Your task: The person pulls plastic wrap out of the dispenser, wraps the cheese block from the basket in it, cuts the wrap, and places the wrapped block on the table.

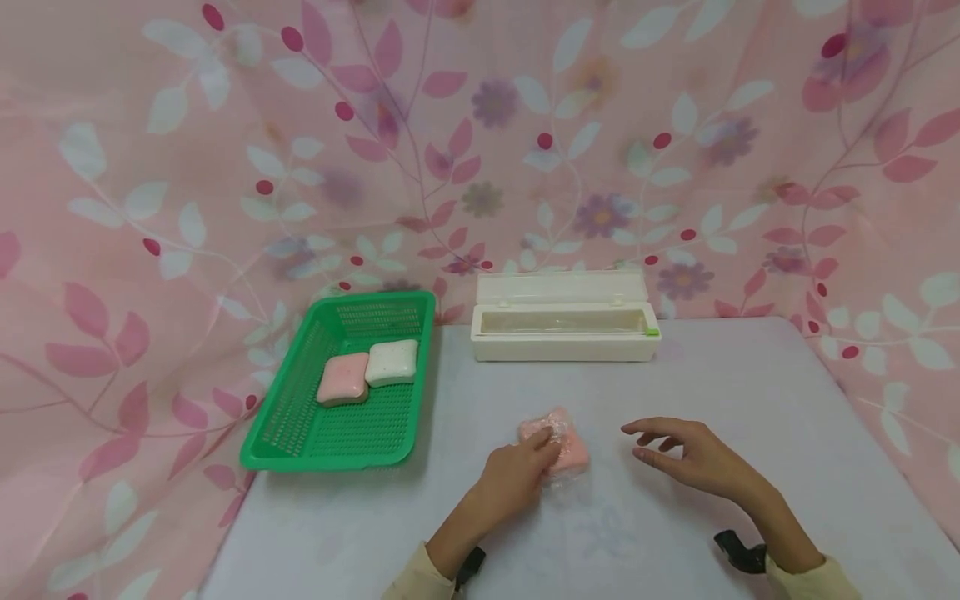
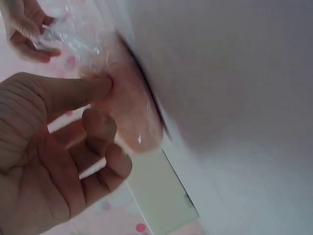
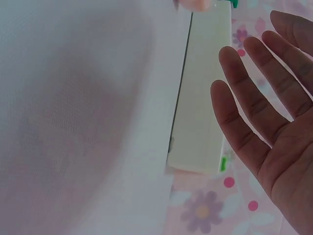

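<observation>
A pink bar of soap (image 1: 573, 452) in crinkled clear plastic film (image 2: 78, 36) lies on the white table near its middle. My left hand (image 1: 510, 479) holds it from the left, thumb and a finger at its upper face. In the left wrist view the thumb is against the soap (image 2: 132, 115), while the other fingers curl beside it. To the right of the soap, my right hand (image 1: 697, 458) hovers above the table, apart from it. Its fingers are spread and relaxed, and nothing is in the palm (image 3: 288, 161).
A green basket (image 1: 330, 461) at the left holds a pink bar of soap (image 1: 344, 378) and a white one (image 1: 392, 362). At the back stands a white cling film box (image 1: 562, 348), lid raised, with a green slider (image 1: 652, 332). A floral curtain (image 1: 480, 150) hangs behind.
</observation>
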Tool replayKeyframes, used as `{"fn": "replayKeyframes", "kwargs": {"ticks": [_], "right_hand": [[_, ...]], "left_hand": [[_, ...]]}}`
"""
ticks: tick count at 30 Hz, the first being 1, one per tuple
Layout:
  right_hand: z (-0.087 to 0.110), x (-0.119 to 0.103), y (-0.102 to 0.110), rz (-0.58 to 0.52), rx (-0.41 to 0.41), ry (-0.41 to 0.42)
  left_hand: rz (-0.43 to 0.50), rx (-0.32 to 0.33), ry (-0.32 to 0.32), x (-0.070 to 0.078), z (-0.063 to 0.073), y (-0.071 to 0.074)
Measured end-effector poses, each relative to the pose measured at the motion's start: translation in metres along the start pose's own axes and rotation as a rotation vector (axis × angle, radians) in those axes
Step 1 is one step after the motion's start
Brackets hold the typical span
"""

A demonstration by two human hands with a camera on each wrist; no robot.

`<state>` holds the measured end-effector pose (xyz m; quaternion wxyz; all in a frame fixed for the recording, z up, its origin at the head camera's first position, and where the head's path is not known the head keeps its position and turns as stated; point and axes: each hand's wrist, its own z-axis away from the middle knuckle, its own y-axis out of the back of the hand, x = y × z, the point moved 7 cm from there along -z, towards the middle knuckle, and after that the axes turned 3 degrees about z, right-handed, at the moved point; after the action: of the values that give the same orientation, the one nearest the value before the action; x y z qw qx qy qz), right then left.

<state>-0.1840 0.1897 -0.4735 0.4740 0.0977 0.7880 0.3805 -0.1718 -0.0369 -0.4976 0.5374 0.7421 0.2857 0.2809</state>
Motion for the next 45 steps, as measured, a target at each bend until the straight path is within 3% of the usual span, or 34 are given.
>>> {"fn": "replayKeyframes", "kwargs": {"ticks": [4,9,17,22,26,29,33,36,40,45], "right_hand": [[-0.001,0.0,-0.004,-0.015,-0.026,0.004],[0.0,0.0,-0.01,-0.024,-0.05,0.013],[-0.002,-0.004,-0.028,-0.029,-0.062,0.054],[-0.002,-0.014,-0.045,0.189,0.012,0.191],[-0.006,-0.023,-0.064,0.387,0.019,0.253],[-0.011,-0.029,-0.076,0.457,-0.011,0.239],[-0.015,-0.033,-0.084,0.527,-0.019,0.204],[-0.016,-0.033,-0.087,0.565,0.0,0.173],[-0.018,-0.033,-0.088,0.564,0.042,0.158],[-0.023,-0.04,-0.09,0.54,0.095,0.223]], "left_hand": [[0.133,-0.08,-0.051,-0.008,0.001,-0.003],[0.256,-0.173,-0.055,-0.014,0.004,-0.008],[0.298,-0.193,-0.043,-0.016,0.007,-0.001],[0.235,-0.244,0.015,-0.012,0.015,0.002],[0.196,-0.293,0.032,-0.005,0.017,-0.006],[0.148,-0.245,-0.007,0.0,0.018,-0.007],[0.073,-0.097,-0.085,0.005,0.017,0.002],[0.057,-0.011,-0.102,0.006,0.017,0.008],[0.094,0.035,-0.096,0.005,0.016,0.007],[0.112,0.089,-0.084,0.005,0.013,0.007]]}}
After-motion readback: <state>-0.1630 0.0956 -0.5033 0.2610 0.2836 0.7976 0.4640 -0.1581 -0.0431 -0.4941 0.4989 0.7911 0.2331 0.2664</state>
